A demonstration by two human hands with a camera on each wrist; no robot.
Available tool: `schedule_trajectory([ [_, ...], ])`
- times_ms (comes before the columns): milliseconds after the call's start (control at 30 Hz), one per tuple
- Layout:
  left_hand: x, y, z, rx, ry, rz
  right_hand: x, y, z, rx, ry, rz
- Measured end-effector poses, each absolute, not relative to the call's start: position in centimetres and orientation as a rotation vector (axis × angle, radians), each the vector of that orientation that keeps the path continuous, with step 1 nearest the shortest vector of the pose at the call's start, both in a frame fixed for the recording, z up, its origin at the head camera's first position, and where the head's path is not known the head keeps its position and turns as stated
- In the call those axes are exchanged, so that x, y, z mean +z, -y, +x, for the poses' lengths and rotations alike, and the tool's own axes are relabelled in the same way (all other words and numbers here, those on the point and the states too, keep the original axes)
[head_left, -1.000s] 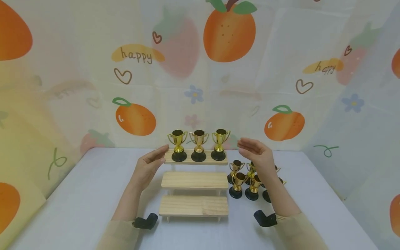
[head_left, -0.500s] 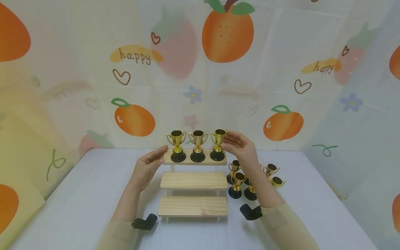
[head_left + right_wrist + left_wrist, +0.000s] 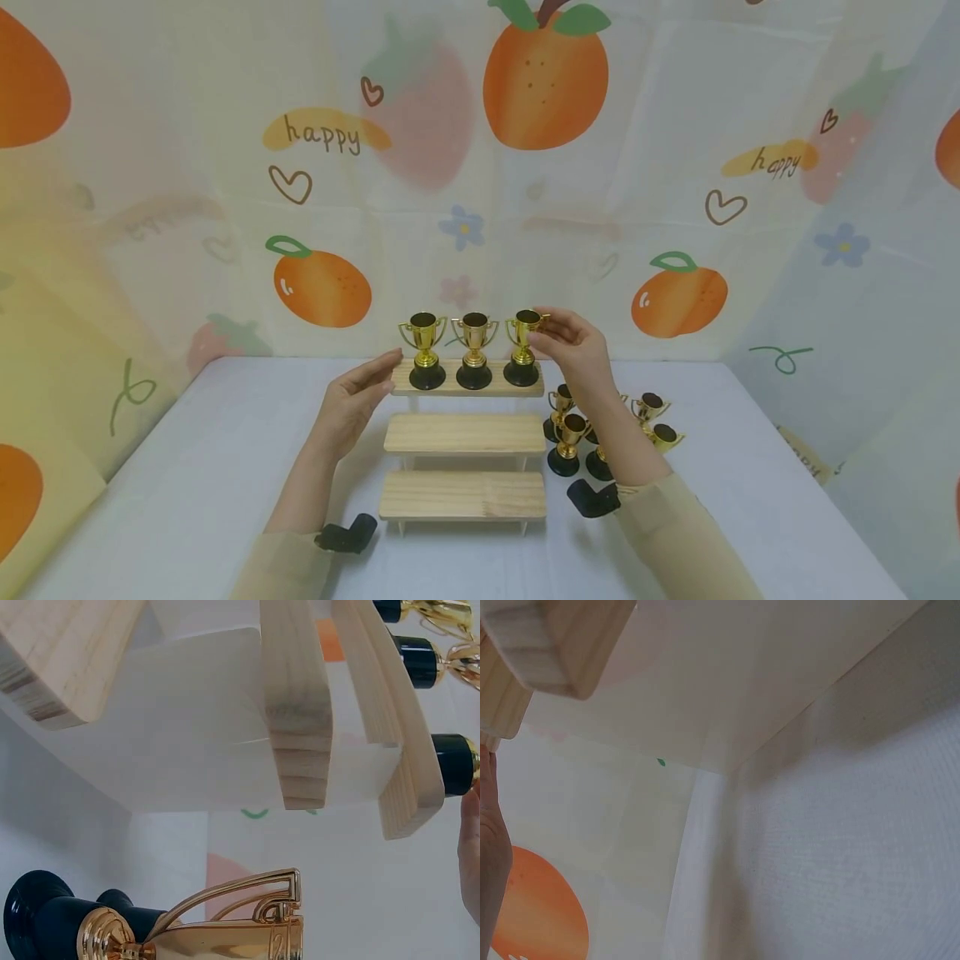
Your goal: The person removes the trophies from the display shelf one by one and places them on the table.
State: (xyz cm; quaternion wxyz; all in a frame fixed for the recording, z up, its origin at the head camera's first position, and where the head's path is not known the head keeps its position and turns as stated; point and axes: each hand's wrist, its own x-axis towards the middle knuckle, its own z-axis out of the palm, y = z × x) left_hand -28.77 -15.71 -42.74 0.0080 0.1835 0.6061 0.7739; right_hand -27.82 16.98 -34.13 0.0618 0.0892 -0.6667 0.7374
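Observation:
Three small gold trophies with black bases stand upright in a row on the top step of a three-step wooden display stand (image 3: 465,435) in the head view. My right hand (image 3: 581,358) pinches the rightmost trophy (image 3: 522,346), thumb in front of the cup and fingers behind its handle; its black base rests on the top step. Beside it stand the middle trophy (image 3: 475,346) and the left trophy (image 3: 424,346). My left hand (image 3: 347,410) rests its fairly straight fingers against the left end of the top step. In the left wrist view only part of the left hand (image 3: 489,847) shows.
Several more trophies (image 3: 567,446) stand on the white table (image 3: 195,467) to the right of the stand, partly hidden by my right forearm. The two lower steps bear nothing. A printed fruit cloth (image 3: 465,250) hangs behind and around the table.
My right hand has moved left from beyond the stand to the rightmost trophy and has taken hold of it. The left hand has stayed at the top step's left end.

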Motion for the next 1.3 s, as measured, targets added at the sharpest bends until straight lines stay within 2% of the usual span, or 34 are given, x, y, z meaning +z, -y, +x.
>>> schedule_trajectory([
  [1300, -42.54, 15.61, -28.64, 2.431, -1.884, 0.575, -34.06, -16.3, -28.17, 2.199, 1.982, 0.301],
])
